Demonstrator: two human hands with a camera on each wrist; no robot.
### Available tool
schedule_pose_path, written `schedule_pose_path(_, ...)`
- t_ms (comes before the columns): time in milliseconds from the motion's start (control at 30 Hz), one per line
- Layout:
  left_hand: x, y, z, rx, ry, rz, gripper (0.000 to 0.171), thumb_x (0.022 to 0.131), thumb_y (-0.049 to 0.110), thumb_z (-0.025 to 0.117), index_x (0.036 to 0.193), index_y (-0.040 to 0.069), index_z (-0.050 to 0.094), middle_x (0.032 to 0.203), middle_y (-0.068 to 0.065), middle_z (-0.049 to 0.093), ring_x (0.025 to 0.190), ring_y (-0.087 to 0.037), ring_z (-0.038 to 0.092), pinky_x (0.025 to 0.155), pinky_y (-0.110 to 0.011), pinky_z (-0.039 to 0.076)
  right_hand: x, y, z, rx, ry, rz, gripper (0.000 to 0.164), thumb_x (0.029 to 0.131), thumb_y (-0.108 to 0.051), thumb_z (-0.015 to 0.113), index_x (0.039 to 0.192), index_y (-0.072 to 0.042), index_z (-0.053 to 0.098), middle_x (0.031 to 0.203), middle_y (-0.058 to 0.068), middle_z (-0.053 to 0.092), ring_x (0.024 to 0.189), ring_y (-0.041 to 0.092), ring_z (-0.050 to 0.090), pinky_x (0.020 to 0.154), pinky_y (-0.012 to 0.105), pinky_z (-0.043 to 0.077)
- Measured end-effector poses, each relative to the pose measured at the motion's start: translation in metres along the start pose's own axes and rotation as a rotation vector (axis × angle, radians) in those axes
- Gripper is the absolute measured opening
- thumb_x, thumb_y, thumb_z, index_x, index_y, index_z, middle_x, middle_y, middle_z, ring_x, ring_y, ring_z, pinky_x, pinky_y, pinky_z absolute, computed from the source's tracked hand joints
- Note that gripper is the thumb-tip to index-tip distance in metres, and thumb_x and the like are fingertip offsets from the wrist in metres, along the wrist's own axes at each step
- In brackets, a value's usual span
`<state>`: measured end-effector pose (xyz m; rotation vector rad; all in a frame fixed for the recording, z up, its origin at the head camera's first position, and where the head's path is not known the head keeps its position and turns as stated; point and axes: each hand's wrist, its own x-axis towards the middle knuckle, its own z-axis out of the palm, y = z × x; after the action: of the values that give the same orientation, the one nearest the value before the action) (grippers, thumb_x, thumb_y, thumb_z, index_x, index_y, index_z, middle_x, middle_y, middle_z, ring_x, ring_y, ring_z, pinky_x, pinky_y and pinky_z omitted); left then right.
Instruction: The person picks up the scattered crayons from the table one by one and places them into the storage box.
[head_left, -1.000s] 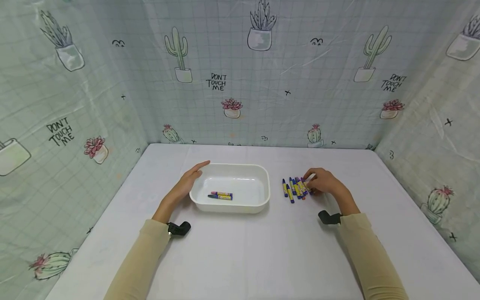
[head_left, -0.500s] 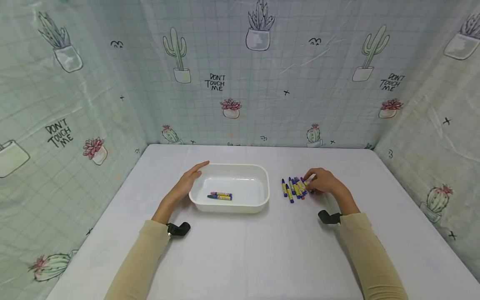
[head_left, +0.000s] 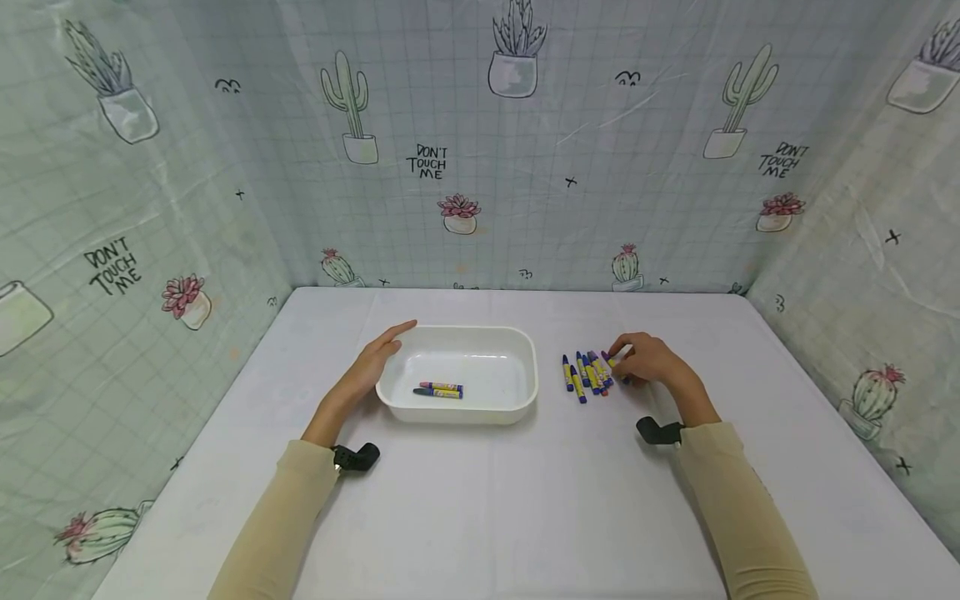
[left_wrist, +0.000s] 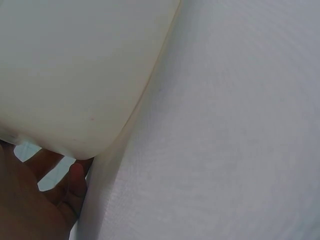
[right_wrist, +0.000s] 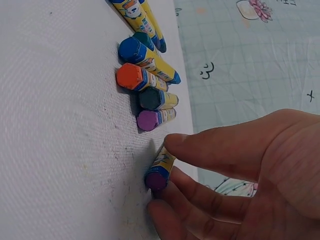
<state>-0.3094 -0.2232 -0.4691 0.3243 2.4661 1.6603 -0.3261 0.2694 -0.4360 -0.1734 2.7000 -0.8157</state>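
A white plastic tray (head_left: 456, 415) stands left of the table's middle, with two crayons (head_left: 438, 389) lying inside, one pink-tipped and one dark. My left hand (head_left: 370, 365) holds the tray's left end, thumb at the rim and fingers along the outside; the left wrist view shows fingers beneath the pale wall (left_wrist: 85, 75). To the right of the tray, my right hand (head_left: 648, 360) pinches a purple crayon (right_wrist: 162, 167) between thumb and fingers, low at the table. Beside it lies a loose group of crayons (head_left: 588, 373) in yellow wrappers, among them an orange crayon (right_wrist: 131, 77) and another purple one (right_wrist: 148, 120).
A white cloth covers the table (head_left: 480, 508). Behind and on both sides hangs a curtain (head_left: 480, 108) printed with cacti. A black wrist camera (head_left: 358, 457) is strapped to the left arm, another wrist camera (head_left: 660, 431) to the right.
The crayon in my right hand has shifted slightly right, opening a small gap to the group. My left hand and the tray hold their place; the head view has drifted a little.
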Motion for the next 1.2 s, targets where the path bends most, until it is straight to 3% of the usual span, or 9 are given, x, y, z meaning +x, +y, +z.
schedule_pose_path(700,-0.0009,-0.0034,0.0001,0.011,0.014,0.019,0.049,0.114,0.03,0.029,0.162,0.03,0.034,0.172,-0.005,0.026,0.157,-0.035,0.028,0.127,-0.061,0.022,0.0011,0.0006,0.0037,-0.023,0.002,0.014,0.043,0.093,-0.009,0.067,0.133,0.002,0.059,0.125,0.029,0.065,0.08,0.022,0.062,0.066,0.027,0.053)
schedule_pose_path(1033,-0.0029,-0.0014,0.0016,-0.01,0.014,0.004,0.049,0.114,0.031,0.029,0.162,0.032,0.034,0.172,-0.006,0.028,0.154,-0.036,0.034,0.124,-0.061,0.03,-0.0014,-0.0012,0.004,-0.02,0.01,0.017,0.044,0.092,-0.008,0.065,0.134,0.001,0.058,0.123,0.029,0.065,0.081,0.023,0.062,0.067,0.027,0.053)
schedule_pose_path(1200,-0.0016,-0.0015,0.0014,-0.009,0.013,-0.003,0.049,0.114,0.028,0.028,0.163,0.028,0.032,0.173,-0.007,0.024,0.157,-0.037,0.029,0.126,-0.061,0.025,-0.0012,-0.0024,0.0039,-0.014,0.023,0.009,0.049,0.092,-0.008,0.064,0.139,0.0,0.054,0.12,0.028,0.066,0.083,0.024,0.063,0.068,0.028,0.054)
